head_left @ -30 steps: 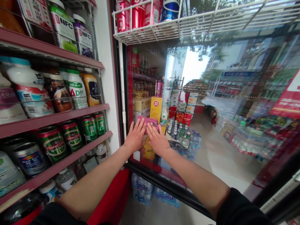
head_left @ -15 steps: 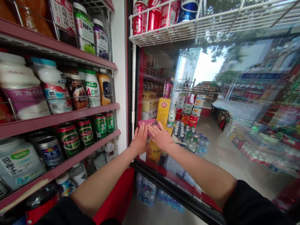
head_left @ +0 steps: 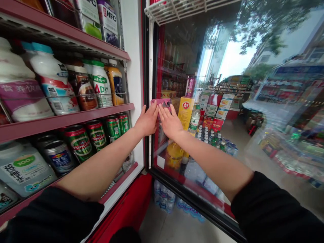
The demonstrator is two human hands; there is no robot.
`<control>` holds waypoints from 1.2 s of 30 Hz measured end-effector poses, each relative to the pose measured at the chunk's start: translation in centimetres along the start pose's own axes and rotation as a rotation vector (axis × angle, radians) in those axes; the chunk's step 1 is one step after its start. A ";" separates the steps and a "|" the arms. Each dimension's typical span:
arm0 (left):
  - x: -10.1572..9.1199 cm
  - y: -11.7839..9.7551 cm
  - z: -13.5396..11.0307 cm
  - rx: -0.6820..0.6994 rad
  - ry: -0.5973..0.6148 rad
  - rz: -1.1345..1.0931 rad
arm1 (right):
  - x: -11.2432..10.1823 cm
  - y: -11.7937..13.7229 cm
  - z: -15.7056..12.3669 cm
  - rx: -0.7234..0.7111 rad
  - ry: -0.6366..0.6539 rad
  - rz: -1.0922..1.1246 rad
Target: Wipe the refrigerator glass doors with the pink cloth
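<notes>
A crumpled pink cloth (head_left: 167,101) lies pressed against the glass door (head_left: 188,50), close to its hinge-side frame. My left hand (head_left: 147,120) rests on the lower left of the cloth, fingers stretched upward and thumb raised. Beside it, my right hand (head_left: 170,122) lies flat with fingers spread, fingertips on the cloth. Neither hand is closed round the cloth; the palms partly hide it and the glass behind. Both arms reach forward in black sleeves.
On the left, cooler shelves (head_left: 111,113) hold bottles and cans, including green beer cans (head_left: 78,141). A white wire rack (head_left: 182,10) juts from the door above my hands. Packs of bottled water (head_left: 164,195) stand on the floor beneath the door. Shop goods show through and in the glass.
My hands and the cloth have moved up the glass together, both still pressed on it. The camera view has shifted, so the upper rack shows less.
</notes>
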State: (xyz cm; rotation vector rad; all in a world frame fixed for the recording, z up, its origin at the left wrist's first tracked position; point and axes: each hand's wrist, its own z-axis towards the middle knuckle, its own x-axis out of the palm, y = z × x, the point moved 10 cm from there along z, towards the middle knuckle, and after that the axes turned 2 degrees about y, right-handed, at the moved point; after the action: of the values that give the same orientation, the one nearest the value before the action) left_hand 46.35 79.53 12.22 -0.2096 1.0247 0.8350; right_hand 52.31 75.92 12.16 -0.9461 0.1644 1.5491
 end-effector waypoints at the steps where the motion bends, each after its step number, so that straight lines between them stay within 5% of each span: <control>1: 0.5 -0.3 -0.6 -0.009 0.001 0.000 | 0.7 0.5 -0.6 0.006 0.007 0.018; 15: 7.9 -3.0 -7.0 -0.105 0.019 -0.109 | 7.0 5.5 -7.6 0.009 0.151 0.110; 24: 7.5 -3.5 -6.2 -0.346 -0.241 -0.472 | 6.9 5.3 -9.8 -0.038 0.382 0.010; 28: 8.6 -3.7 -6.5 -0.494 -0.363 -0.626 | 5.1 4.5 -11.2 -0.081 0.357 0.030; 31: 9.8 -4.3 -7.1 -0.607 -0.428 -0.670 | 1.6 3.8 -13.8 -0.063 0.272 0.135; 36: 11.0 -5.2 -6.6 -0.727 -0.592 -0.645 | -3.7 2.0 -26.0 0.196 0.183 0.290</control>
State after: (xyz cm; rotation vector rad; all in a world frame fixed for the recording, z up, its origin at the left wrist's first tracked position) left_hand 48.29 78.25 -1.43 -0.8094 0.0362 0.5778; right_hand 62.27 57.05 -3.21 -0.9360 0.5948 1.6725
